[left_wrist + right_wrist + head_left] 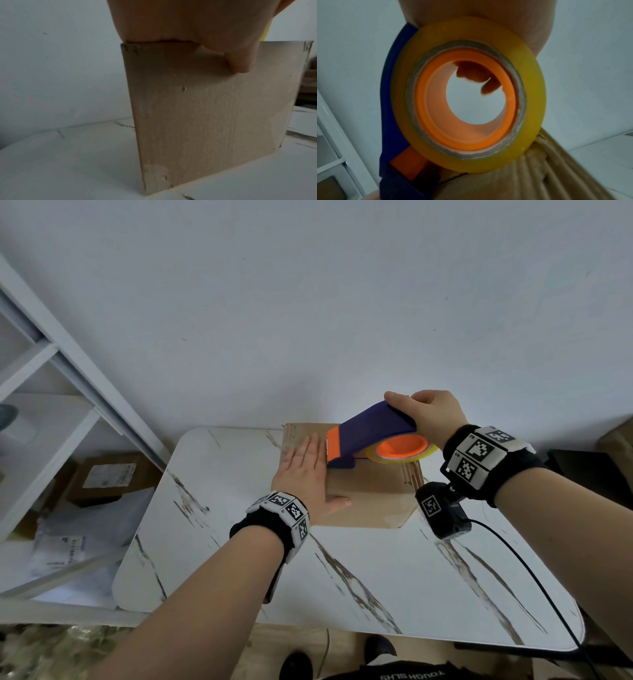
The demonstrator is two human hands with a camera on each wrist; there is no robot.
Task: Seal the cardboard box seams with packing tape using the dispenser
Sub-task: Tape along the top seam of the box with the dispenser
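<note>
A brown cardboard box [373, 501] stands at the far edge of the marble table [376, 577], against the wall. My left hand [303, 474] lies flat on the box top with straight fingers; the thumb [240, 63] hangs over the near side of the box [205, 121]. My right hand [428, 416] grips a blue tape dispenser [370, 433] with an orange core and a yellowish tape roll [400, 455]. It is tilted, with its toothed front end down on the box top beside my left fingers. In the right wrist view, fingertips [476, 75] show through the roll [530, 94].
A white shelf unit [51, 354] stands to the left, with a small box [102, 477] and wrapped parcels low beside it. A black cable [513, 559] runs from the right wrist camera across the table. More cardboard [616, 440] sits at the far right.
</note>
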